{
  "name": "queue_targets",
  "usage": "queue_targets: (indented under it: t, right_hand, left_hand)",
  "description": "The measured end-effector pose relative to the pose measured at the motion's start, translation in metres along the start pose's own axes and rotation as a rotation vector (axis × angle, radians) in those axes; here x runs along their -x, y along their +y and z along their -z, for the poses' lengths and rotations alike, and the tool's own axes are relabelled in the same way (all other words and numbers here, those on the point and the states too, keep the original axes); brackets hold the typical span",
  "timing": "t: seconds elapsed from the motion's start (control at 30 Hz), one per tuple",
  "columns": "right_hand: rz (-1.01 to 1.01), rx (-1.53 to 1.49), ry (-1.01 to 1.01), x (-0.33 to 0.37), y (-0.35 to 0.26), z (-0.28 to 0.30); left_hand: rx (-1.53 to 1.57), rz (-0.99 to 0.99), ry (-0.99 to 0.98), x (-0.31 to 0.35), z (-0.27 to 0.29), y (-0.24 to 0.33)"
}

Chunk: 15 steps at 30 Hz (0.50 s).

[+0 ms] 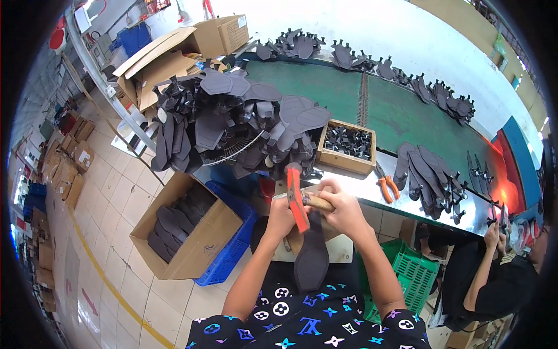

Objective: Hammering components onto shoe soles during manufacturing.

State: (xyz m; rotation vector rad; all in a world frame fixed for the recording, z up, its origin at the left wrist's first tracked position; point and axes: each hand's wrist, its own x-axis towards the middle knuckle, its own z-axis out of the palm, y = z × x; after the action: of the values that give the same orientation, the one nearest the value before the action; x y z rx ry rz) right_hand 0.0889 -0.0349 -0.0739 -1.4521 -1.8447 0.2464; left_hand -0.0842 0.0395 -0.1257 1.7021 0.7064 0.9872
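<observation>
A: Where does the view sit?

B: On the person's head, looking steeply down, close over the forearms that enter from the lower edge.

A: How wide?

B: Very: a fisheye, bending the worktop [407, 110] toward the rim, with floor [116, 192] at left. Only this one view.

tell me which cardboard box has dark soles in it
The open cardboard box on the floor left of the person's knees, beside the blue crate; dark soles lie inside. The boxes by the wall show none.
</observation>
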Motion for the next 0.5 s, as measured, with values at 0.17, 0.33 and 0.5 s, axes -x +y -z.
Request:
queue_targets:
  t: [0.17, 0.33, 0.5]
  right_hand:
    - [-0.448, -0.308, 0.031, 0.009, -0.043, 0.025]
    - [-0.364, -0.324, 0.226, 0.06, -0.067, 0.029]
    - [-0.136, -0.072, 0.128, 0.077, -0.073, 0.032]
  left_hand:
    - [-0.062, -0.095, 0.068, -0.005, 0.0, -0.007]
    - [0.071, 0.116, -0.094, -0.008, 0.005, 0.001]
    - [0.056, 0.085, -0.095, -0.009, 0.007, -0.004]
